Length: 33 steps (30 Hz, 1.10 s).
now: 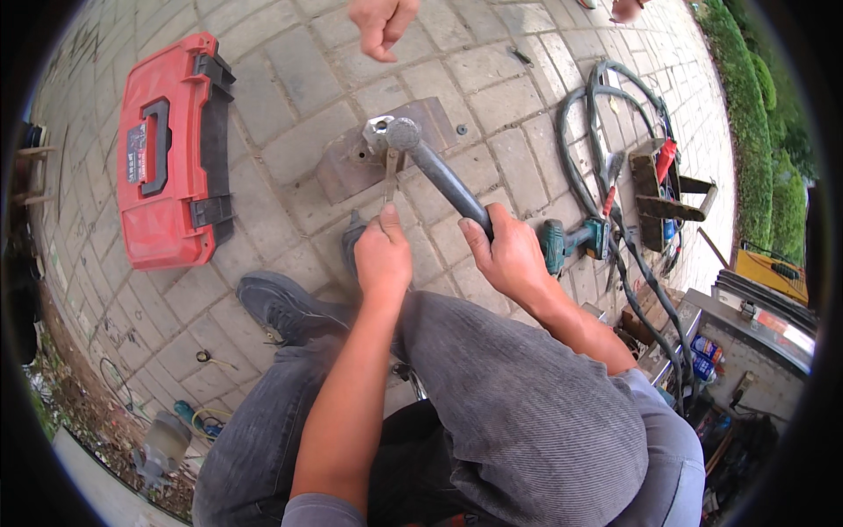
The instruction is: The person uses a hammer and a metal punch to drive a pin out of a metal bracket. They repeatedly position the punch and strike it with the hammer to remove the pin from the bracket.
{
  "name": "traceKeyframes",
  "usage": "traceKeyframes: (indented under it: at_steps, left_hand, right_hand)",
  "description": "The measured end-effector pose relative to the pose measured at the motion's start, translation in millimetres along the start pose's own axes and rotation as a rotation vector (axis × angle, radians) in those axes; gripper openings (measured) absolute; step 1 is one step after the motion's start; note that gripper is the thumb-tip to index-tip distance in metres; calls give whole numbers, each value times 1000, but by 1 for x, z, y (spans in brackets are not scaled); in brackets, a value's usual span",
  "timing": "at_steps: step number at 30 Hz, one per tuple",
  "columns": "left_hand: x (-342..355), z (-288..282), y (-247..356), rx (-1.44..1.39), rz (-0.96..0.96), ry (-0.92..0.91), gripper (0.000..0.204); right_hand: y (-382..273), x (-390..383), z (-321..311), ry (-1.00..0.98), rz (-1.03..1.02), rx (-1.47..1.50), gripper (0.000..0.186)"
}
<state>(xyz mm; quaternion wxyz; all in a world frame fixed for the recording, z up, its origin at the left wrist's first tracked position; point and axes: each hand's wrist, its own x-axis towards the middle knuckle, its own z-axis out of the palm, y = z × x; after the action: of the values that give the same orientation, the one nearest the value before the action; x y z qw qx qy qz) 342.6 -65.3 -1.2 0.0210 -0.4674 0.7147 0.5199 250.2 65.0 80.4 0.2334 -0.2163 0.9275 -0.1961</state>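
Observation:
My right hand (509,250) is closed round the dark handle of a hammer (448,183). The round hammer head is over the top of a slim metal bar (391,180), which looks like a chisel or punch; whether they touch I cannot tell. My left hand (385,255) grips that bar's lower end with its fingers closed. Beside the hammer head, a small silvery metal part with a hole (376,132) sits on a brownish steel plate (347,176) on the paving. The hammer hides some of the part. Beyond the plate hangs another person's hand (383,25).
At left lies a red and black toolbox (184,158). A green cordless power tool (575,241), thick dark cables (566,145) and an open tool carrier (650,189) are at right. A small dark ring (462,129) lies next to the plate. My shoe (277,303) is near my left arm.

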Motion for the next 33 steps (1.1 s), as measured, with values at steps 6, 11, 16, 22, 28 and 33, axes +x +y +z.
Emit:
traceKeyframes:
  at_steps: [6, 11, 16, 22, 28, 33]
  left_hand:
    - [-2, 2, 3, -16, -26, -33, 59]
    - [-1, 2, 2, -22, -23, -37, 59]
    - [-1, 3, -3, -9, -22, -20, 59]
    - [-1, 2, -1, -26, -24, -34, 59]
    - [-2, 3, -1, -38, -21, -13, 58]
    - [1, 4, -4, -31, -15, -12, 58]
  right_hand:
    - [-2, -4, -6, -8, -8, 112, 39]
    - [7, -5, 5, -10, 9, 140, 39]
    - [8, 3, 7, -53, 46, 149, 40]
    - [8, -7, 6, 2, -7, 319, 41]
    - [13, 1, 17, -4, 2, 210, 41]
    - [12, 1, 13, 4, 25, 253, 44]
